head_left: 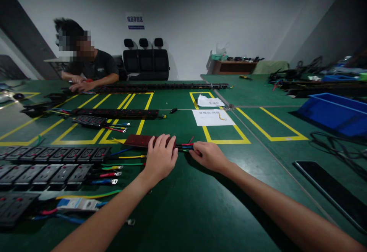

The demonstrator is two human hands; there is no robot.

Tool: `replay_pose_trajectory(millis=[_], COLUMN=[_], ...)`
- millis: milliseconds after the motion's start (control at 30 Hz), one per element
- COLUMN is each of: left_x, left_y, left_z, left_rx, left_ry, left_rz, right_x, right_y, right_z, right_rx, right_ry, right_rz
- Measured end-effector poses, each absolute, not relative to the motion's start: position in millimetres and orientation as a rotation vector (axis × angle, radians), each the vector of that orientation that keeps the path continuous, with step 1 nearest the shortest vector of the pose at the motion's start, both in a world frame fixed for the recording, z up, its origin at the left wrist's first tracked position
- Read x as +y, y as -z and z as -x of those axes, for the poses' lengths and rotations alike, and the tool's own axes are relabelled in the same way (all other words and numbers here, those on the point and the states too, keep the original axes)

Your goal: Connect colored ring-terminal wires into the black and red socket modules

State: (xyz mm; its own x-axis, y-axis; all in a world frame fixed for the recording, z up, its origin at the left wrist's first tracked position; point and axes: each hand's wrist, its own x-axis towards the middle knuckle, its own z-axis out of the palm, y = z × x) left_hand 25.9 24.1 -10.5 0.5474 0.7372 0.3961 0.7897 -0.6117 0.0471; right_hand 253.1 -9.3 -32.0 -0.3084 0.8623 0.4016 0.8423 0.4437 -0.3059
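Note:
A dark red, flat bar-shaped module (pixel 137 140) lies across the green table in front of me. My left hand (pixel 161 154) is closed over its right part, fingers over the top and thumb on the near side. Red, blue and green wires (pixel 184 146) come out of the module's right end. My right hand (pixel 208 155) is closed round these wires, with the fingertips turned in; the wire ends are hidden in it. Yellow-green wires (pixel 117 140) stick out at the module's left end.
Black socket strips (pixel 54 154) with lugged wires lie at left. Papers (pixel 212 117) lie within yellow tape lines. A blue bin (pixel 334 114), black cables (pixel 338 149) and a phone-like black slab (pixel 329 191) are at right. Across the table, a co-worker (pixel 100 68) handles something small.

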Motion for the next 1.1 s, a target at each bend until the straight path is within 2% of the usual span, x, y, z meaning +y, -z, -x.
replay_pose_trajectory(millis=[1100], left_x=[23.5], left_y=[9.5], left_z=[-26.2], left_rx=[-1.313], left_ry=[0.581], left_rz=[2.651], right_x=[-9.4], right_y=[30.9], right_z=[-253.4], right_rx=[-2.190], right_ry=[-0.062], right_rz=[1.433])
